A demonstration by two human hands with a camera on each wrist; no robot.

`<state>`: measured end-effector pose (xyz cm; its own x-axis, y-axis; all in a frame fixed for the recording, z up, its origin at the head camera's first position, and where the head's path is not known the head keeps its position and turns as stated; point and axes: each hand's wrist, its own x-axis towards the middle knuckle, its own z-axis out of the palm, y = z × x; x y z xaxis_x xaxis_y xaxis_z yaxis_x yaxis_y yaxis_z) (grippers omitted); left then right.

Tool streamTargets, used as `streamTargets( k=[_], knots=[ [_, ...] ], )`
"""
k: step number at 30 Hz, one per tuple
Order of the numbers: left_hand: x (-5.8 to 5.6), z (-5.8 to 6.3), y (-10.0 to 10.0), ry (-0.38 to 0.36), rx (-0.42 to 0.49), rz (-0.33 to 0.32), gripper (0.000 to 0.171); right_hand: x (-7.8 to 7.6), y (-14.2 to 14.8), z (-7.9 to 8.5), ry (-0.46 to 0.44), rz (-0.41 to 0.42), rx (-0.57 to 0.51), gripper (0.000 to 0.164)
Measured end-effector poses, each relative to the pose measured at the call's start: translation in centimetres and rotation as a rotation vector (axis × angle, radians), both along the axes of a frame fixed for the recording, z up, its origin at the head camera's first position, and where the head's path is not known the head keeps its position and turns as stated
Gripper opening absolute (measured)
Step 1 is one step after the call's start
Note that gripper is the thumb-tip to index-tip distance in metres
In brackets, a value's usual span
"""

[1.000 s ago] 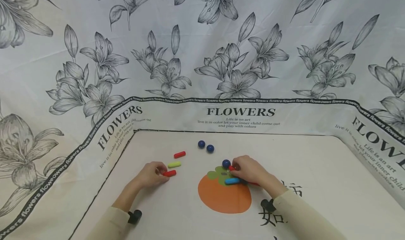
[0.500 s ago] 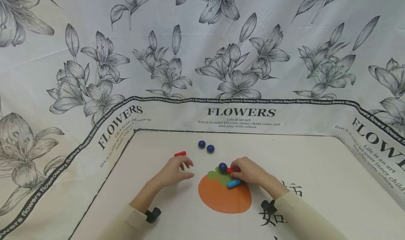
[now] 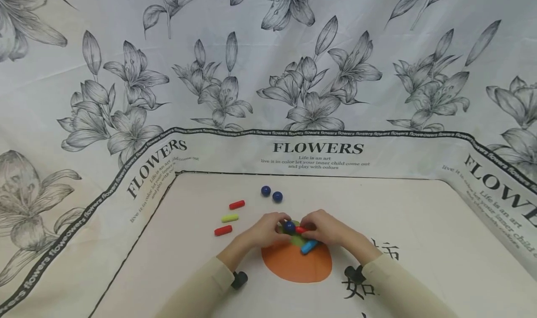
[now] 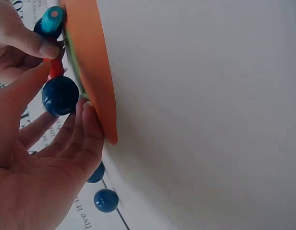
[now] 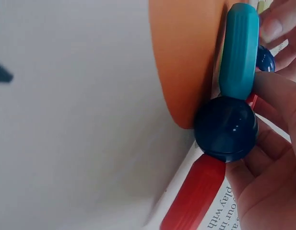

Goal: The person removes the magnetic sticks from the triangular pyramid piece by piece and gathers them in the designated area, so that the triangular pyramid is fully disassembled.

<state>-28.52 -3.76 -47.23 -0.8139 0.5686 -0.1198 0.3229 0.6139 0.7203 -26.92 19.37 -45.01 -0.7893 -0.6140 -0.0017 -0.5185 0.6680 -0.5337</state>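
Note:
My right hand (image 3: 325,227) pinches a short red stick (image 3: 300,230) above the printed orange persimmon. At that stick's left end sits a dark blue ball (image 3: 289,226), with the thumb and curled fingers of my left hand (image 3: 266,229) around it. Seen from the right wrist, a second blue ball (image 5: 226,129) lies against my right fingers, joined to a light-blue stick (image 5: 240,50) and another red stick (image 5: 195,194). The light-blue stick slants down to the left in the head view. My right fingers hide part of the joined pieces.
Left of the hands lie a red stick (image 3: 223,230), a yellow-green stick (image 3: 230,218) and a further red stick (image 3: 237,204). Two loose blue balls (image 3: 277,197) rest farther back. A flower-printed cloth (image 3: 319,159) rises behind the table.
My left hand has left the red stick at the left and moved right to the blue ball. The joined pieces have shifted slightly left, and the light-blue stick has swung to a steeper slant.

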Motion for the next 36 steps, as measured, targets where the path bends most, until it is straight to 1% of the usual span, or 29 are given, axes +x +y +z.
streamTargets(
  k=[5, 8, 15, 20, 26, 30, 33, 36],
  knots=[
    [-0.7, 0.1, 0.7, 0.023, -0.038, 0.018, 0.036, -0.2, 0.0, -0.1, 0.003, 0.004, -0.010, 0.007],
    [-0.9, 0.2, 0.8, 0.019, -0.046, 0.029, 0.032, -0.2, 0.0, -0.1, 0.005, 0.003, -0.014, 0.007],
    [-0.8, 0.3, 1.0, 0.000, -0.054, 0.040, 0.029, -0.1, 0.0, -0.2, -0.014, -0.014, -0.009, 0.006],
    [-1.0, 0.0, 1.2, 0.010, -0.052, 0.035, 0.026, 0.1, 0.2, -0.3, -0.014, -0.014, 0.000, 0.007],
    [-1.5, -0.1, 1.2, 0.086, -0.099, 0.096, 0.030, 0.1, 0.3, -0.4, -0.028, 0.005, -0.013, 0.006],
    [-2.1, 0.2, 1.4, 0.122, -0.092, 0.102, 0.031, 0.1, 0.4, -0.4, -0.015, 0.006, -0.013, 0.006],
    [-2.5, 0.6, 1.7, 0.121, -0.083, 0.119, 0.032, 0.1, 0.3, -0.3, 0.000, 0.009, -0.018, 0.006],
    [-2.8, 1.0, 2.0, 0.091, -0.098, 0.164, 0.033, 0.1, 0.2, -0.4, 0.004, 0.013, -0.023, 0.006]
  ],
)
